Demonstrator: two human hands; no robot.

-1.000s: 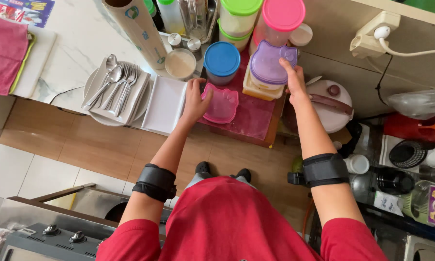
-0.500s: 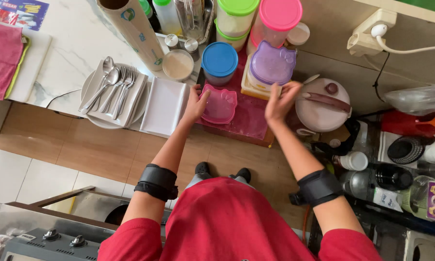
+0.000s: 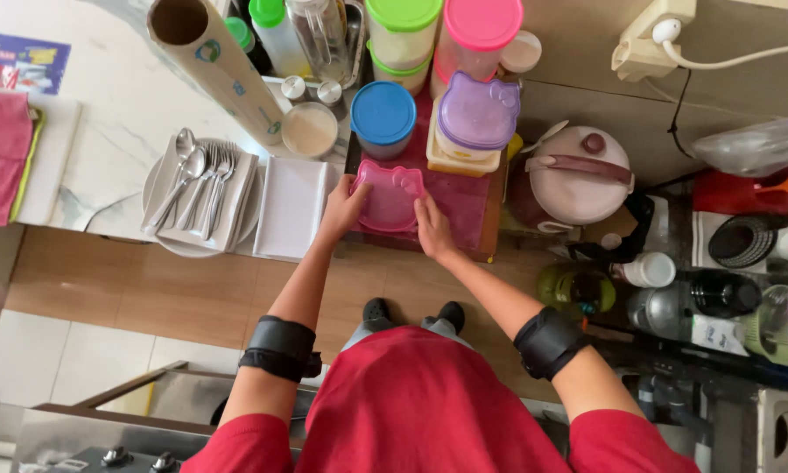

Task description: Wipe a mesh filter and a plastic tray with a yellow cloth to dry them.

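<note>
Both hands, left hand [image 3: 346, 206] at nine o'clock and right hand [image 3: 431, 229] at four o'clock, grip the pink cat-shaped plastic lid [image 3: 388, 194] over the dark red tray [image 3: 464, 219]; even pressure on both edges seems wise. Beyond, at one o'clock, sits the purple cat-lidded box [image 3: 477, 118].

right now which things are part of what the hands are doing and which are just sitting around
In hand:
- pink cat-shaped plastic lid, held at its two sides
- left hand
- right hand
- dark red tray beneath the lid

Lying about:
- purple cat-shaped lidded box
- blue-lidded round tub
- spoons and forks on a round plate
- pale pink rice cooker
- cardboard tube
</note>
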